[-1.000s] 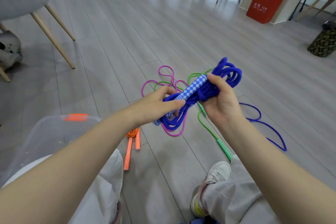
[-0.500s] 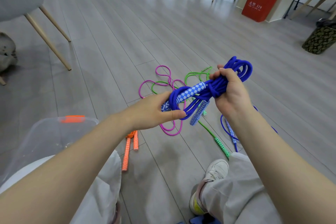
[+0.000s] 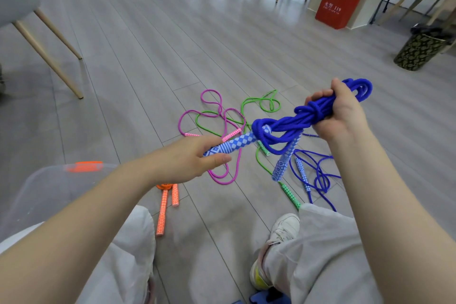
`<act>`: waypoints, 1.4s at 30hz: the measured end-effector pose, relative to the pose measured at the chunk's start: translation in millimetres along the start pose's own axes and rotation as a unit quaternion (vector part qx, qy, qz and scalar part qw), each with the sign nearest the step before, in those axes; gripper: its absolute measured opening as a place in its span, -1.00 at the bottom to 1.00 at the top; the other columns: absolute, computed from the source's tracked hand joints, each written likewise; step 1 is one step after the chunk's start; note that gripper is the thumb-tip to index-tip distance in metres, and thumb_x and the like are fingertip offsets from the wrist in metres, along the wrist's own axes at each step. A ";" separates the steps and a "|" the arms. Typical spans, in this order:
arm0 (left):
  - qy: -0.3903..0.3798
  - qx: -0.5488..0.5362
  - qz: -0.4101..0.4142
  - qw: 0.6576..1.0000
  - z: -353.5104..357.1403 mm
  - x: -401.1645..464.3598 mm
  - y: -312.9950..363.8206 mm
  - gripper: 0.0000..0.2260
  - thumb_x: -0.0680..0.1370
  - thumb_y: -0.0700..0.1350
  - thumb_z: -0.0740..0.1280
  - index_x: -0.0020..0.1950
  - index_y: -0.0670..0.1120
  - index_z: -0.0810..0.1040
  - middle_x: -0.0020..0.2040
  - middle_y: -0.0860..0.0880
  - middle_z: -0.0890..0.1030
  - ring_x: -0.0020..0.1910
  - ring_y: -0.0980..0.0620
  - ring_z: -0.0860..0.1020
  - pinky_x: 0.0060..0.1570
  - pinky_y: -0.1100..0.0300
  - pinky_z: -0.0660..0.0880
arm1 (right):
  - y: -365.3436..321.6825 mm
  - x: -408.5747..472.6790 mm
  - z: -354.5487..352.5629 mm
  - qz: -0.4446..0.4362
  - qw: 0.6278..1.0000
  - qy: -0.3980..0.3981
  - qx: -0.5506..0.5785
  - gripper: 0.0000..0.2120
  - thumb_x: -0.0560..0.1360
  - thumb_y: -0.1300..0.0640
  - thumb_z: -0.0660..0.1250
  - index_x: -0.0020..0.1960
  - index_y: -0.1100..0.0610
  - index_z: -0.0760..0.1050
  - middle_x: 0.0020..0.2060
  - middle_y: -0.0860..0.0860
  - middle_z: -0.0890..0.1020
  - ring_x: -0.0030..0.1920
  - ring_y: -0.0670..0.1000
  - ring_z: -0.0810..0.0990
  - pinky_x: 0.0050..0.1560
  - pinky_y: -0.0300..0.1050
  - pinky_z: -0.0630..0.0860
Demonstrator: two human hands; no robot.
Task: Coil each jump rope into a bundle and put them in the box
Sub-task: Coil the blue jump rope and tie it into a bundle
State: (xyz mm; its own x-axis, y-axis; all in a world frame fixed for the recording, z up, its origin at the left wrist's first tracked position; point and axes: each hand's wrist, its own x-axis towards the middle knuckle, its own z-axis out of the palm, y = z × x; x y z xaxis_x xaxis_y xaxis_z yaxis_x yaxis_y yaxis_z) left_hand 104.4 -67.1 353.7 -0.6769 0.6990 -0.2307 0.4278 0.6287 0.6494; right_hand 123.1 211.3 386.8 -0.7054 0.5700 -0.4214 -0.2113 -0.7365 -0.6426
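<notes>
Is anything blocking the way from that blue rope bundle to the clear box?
Nothing visible does. The blue rope bundle is held in the air by the right hand and left hand. The clear box sits lower left; only the person's left forearm crosses that side.

Head view. Right hand [image 3: 341, 112] grips the coiled blue jump rope [image 3: 306, 119]; left hand [image 3: 187, 159] holds one blue checkered handle [image 3: 232, 146], the other handle [image 3: 283, 163] hanging free. Pink rope [image 3: 217, 116], green rope [image 3: 261, 102], a second blue rope [image 3: 318, 173] and orange handles [image 3: 162, 212] lie on the floor [image 3: 148, 57] beside the clear box [image 3: 39, 190].
</notes>
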 end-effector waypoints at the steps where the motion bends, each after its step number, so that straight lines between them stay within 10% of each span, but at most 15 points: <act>1: -0.007 0.008 -0.005 1.000 -0.2 -1.6 -0.6 -0.74 0.56 0.20 0.20 0.08 0.05 0.47 -0.18 -0.08 0.56 -0.42 0.18 0.43 -0.36 0.26 0.41 | -3.7 2.2 -2.0 0.003 1.000 0.015 0.012 -0.70 0.59 0.08 0.28 -0.28 0.10 0.32 -0.59 -0.07 0.39 -0.59 -0.06 0.42 -0.34 -0.18 0.46; 15: -0.092 -0.140 -0.059 0.984 -19.1 -10.6 -14.8 -0.82 0.58 0.05 0.26 0.08 -0.01 0.51 -0.40 0.11 0.39 -0.47 0.14 0.31 -0.51 0.33 0.29 | -20.3 22.8 -21.1 0.029 0.993 0.046 0.103 -0.67 0.59 0.12 0.27 -0.29 0.09 0.24 -0.59 -0.08 0.32 -0.62 -0.08 0.30 -0.43 -0.28 0.42; 24: -0.069 -0.023 -0.009 0.997 -3.9 -4.7 -19.2 -0.83 0.61 0.09 0.21 -0.10 0.03 0.43 -0.30 0.09 0.47 -0.41 0.19 0.41 -0.36 0.32 0.42 | -10.9 15.6 -11.9 -0.015 0.996 0.012 0.092 -0.66 0.61 0.06 0.26 -0.30 0.09 0.26 -0.57 -0.08 0.32 -0.57 -0.08 0.32 -0.36 -0.25 0.42; 31: -0.030 0.113 -0.088 0.989 5.3 17.0 -36.7 -0.65 0.60 0.06 0.22 0.37 0.02 0.36 0.22 0.02 0.55 0.10 0.04 0.54 0.12 0.11 0.48 | 19.5 0.0 13.2 -0.047 0.995 -0.027 0.080 -0.64 0.61 0.03 0.25 -0.31 0.10 0.27 -0.57 -0.06 0.36 -0.58 -0.06 0.38 -0.36 -0.19 0.43; 36: 0.124 -0.038 -0.035 0.991 4.1 25.4 -20.2 -0.52 0.59 -0.18 0.15 0.51 -0.01 0.18 0.46 0.00 0.34 0.42 0.03 0.32 0.37 0.14 0.27 | 47.8 -16.9 30.4 -0.067 0.996 -0.061 -0.002 -0.66 0.60 0.06 0.27 -0.31 0.11 0.30 -0.55 -0.03 0.38 -0.56 -0.03 0.42 -0.37 -0.16 0.44; 39: 0.152 -0.224 0.008 0.963 4.9 29.6 -2.6 -0.56 0.56 0.07 0.22 0.43 0.09 0.30 0.37 0.08 0.43 0.34 0.16 0.40 0.28 0.20 0.35 | 69.9 -25.3 41.4 -0.057 0.993 -0.086 -0.054 -0.69 0.58 0.09 0.31 -0.31 0.11 0.35 -0.53 -0.02 0.40 -0.54 -0.04 0.42 -0.41 -0.18 0.41; 42: 0.124 -0.185 0.015 0.975 15.6 31.8 6.4 -0.50 0.35 0.31 0.35 0.24 0.24 0.37 0.10 0.30 0.52 0.13 0.31 0.50 0.13 0.22 0.44 | 88.9 -32.6 50.6 -0.031 0.990 -0.115 -0.075 -0.69 0.56 0.12 0.33 -0.33 0.12 0.37 -0.53 -0.01 0.42 -0.49 -0.01 0.42 -0.39 -0.16 0.40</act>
State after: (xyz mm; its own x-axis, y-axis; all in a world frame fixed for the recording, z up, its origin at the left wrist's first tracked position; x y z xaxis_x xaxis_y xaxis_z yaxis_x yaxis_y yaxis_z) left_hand 95.0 -35.5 339.2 -0.8112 0.5821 -0.0555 0.2347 0.4111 0.8809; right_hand 93.1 108.9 375.8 -0.8336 0.5013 -0.2318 -0.1687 -0.6307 -0.7575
